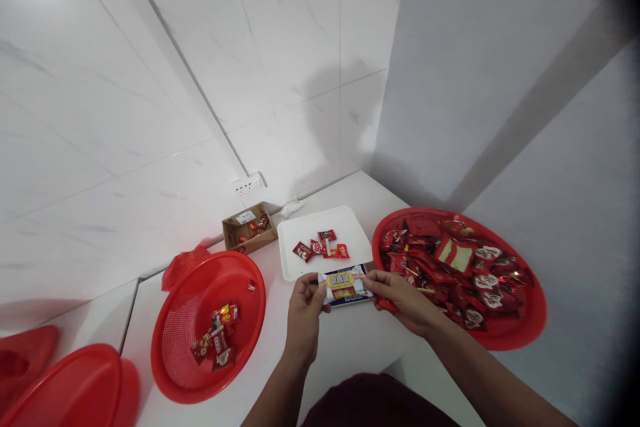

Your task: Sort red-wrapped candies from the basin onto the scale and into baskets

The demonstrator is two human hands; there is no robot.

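Observation:
A white and yellow snack packet (341, 280) is stretched flat between both hands above the counter. My left hand (307, 303) pinches its left end between thumb and fingers. Its right end is gripped by my right hand (400, 297), and something red shows just under those fingers. A dark blue, flat item (357, 299) lies partly hidden behind the packet; I cannot make out its kind. Beyond the hands, a white tray (293, 263) carries several small red and brown wrapped sweets (317, 248).
A large red basket (537, 320) full of red-wrapped sweets stands at right by the wall. At left, a red mesh basket (173, 333) holds several packets. Behind are a small cardboard box (235, 239) with sweets and a wall socket (249, 185). Another red basket (75, 393) is lower left.

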